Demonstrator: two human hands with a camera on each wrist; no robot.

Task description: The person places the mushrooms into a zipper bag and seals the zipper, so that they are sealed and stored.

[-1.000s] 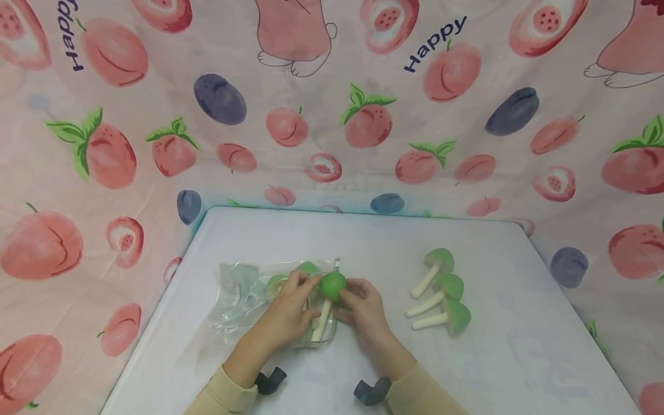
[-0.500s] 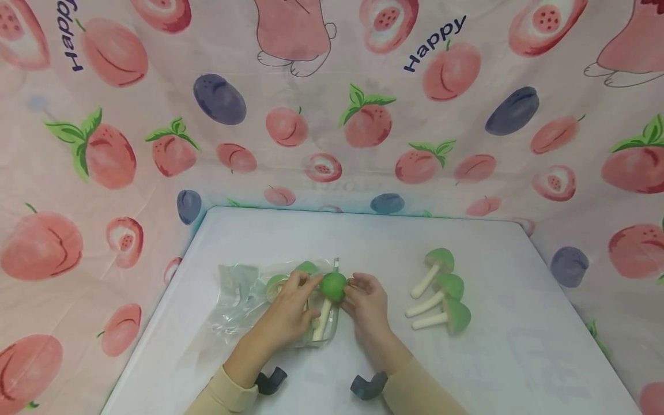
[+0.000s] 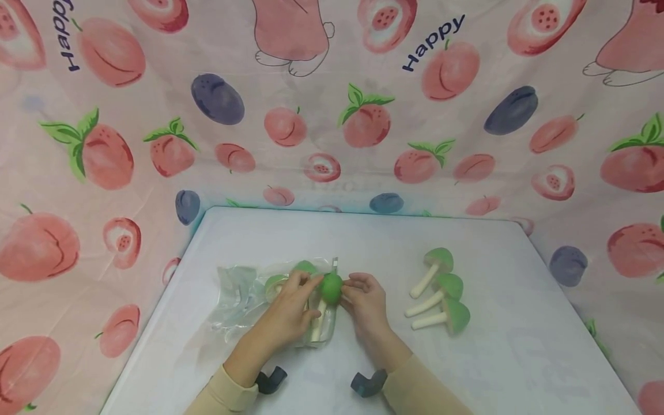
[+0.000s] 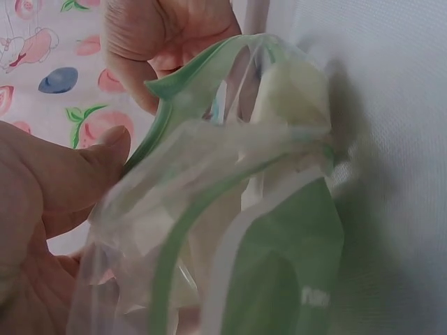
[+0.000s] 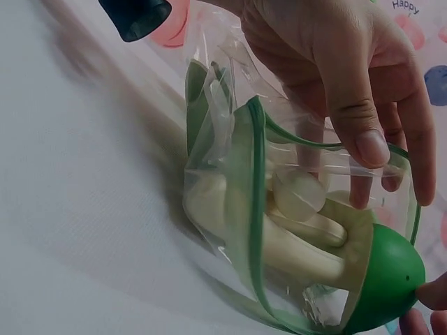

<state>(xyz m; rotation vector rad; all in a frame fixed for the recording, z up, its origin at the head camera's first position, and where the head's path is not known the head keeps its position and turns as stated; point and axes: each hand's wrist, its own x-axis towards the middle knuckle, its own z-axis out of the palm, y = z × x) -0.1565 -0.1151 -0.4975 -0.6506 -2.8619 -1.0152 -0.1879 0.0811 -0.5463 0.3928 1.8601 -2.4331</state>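
Note:
In the head view a toy mushroom with a green cap (image 3: 331, 287) and pale stem lies stem first in the mouth of a clear zip bag (image 3: 236, 294). My left hand (image 3: 290, 305) holds the bag's mouth, its fingers straddling the green-edged rim (image 5: 258, 139) in the right wrist view. My right hand (image 3: 367, 300) touches the end of the cap with its fingertips (image 5: 434, 292). More pale stems (image 5: 307, 227) show through the plastic. In the left wrist view the bag's printed side hides most of the contents.
Three toy mushrooms (image 3: 441, 291) lie in a group on the right side of the white table (image 3: 519, 369). A fruit-print cloth (image 3: 332, 115) hangs behind and at both sides. Dark wrist-worn pieces (image 3: 369, 384) sit by each cuff.
My right hand has gone from gripping the cap to touching its right end with the fingertips. The left hand and bag stay nearly where they were.

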